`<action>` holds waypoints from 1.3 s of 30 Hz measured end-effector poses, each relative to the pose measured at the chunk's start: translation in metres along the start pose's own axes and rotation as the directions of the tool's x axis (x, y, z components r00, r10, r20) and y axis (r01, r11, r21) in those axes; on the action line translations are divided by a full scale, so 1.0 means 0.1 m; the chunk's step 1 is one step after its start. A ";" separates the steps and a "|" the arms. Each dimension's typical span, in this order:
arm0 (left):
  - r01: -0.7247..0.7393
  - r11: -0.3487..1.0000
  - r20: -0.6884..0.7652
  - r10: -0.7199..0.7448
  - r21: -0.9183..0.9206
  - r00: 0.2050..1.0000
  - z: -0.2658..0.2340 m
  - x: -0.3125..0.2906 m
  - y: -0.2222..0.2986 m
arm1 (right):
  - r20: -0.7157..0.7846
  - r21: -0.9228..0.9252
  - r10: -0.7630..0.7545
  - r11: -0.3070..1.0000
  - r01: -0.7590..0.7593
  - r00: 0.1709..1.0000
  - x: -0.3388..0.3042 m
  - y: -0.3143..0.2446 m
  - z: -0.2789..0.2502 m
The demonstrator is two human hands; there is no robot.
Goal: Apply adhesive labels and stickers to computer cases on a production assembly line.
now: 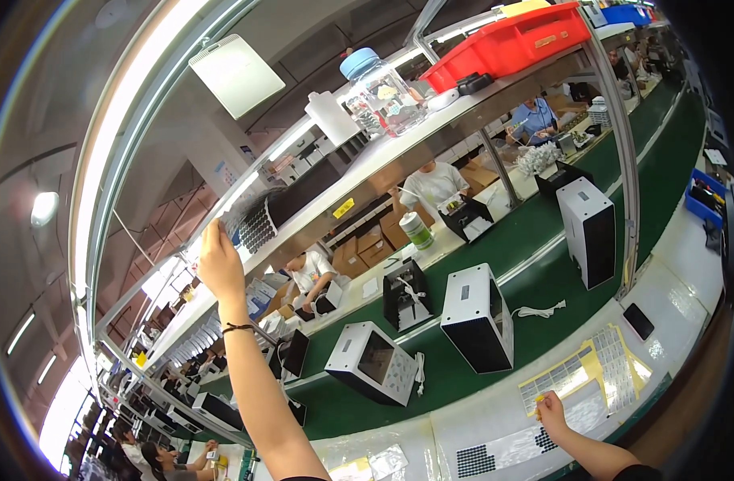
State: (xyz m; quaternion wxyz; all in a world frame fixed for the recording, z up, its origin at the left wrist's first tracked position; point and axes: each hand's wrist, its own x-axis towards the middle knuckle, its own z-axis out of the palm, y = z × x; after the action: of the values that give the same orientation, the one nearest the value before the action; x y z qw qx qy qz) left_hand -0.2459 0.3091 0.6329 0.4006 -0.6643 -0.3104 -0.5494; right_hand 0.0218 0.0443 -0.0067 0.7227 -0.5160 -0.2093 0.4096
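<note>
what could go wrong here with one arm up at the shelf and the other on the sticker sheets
The left hand reaches up to a dark sheet at the shelf edge; a jar and bottle stand near that edge and might get knocked. The right hand pinches a sticker sheet with the view turned upward, so a sticker may lift crooked.

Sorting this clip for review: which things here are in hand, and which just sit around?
In hand:
- left hand on the sheet of dark pads at the overhead shelf
- right hand on the label sheets

Sitting around:
- white housings on the green belt
- red bin
- clear jar
</note>
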 end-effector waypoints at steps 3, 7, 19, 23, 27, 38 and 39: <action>-0.099 0.994 -0.134 0.104 0.049 0.985 -0.14 0.16 0.12 | 0.004 -0.033 -0.025 0.999 0.025 1.000 0.05 -0.33 0.20; -0.125 0.991 -0.170 0.131 0.048 0.977 -0.50 0.25 0.43 | 0.135 -0.026 -0.051 0.998 0.055 0.990 0.08 -0.78 0.49; -0.528 0.824 -0.029 0.545 0.205 0.838 -1.64 -0.48 1.19 | 0.820 0.250 -0.105 0.950 -0.188 0.563 0.04 -2.99 1.82; -0.660 0.737 0.104 0.652 0.143 0.751 -1.77 -1.03 1.45 | 0.892 0.316 -0.119 0.855 -0.412 0.437 0.16 -3.65 2.31; -0.706 0.707 0.188 0.697 -0.023 0.692 -1.97 -1.50 1.57 | 0.890 0.360 -0.216 0.872 -0.331 0.401 0.31 -3.96 2.66; -0.454 0.790 0.431 0.608 -0.412 0.666 -2.56 -2.75 1.64 | 0.762 0.233 0.255 0.750 -0.619 0.595 0.13 -2.27 2.10; -0.434 0.764 0.428 0.633 -0.477 0.645 -2.57 -2.88 1.62 | 0.727 0.241 0.294 0.738 -0.631 0.621 0.08 -2.03 1.90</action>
State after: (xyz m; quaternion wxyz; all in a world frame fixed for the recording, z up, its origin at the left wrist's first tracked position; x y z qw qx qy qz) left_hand -0.2900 0.0138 0.3398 0.3180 -0.9152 -0.1042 -0.2246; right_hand -0.0349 0.1332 0.2503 0.5710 -0.1849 -0.1920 0.7765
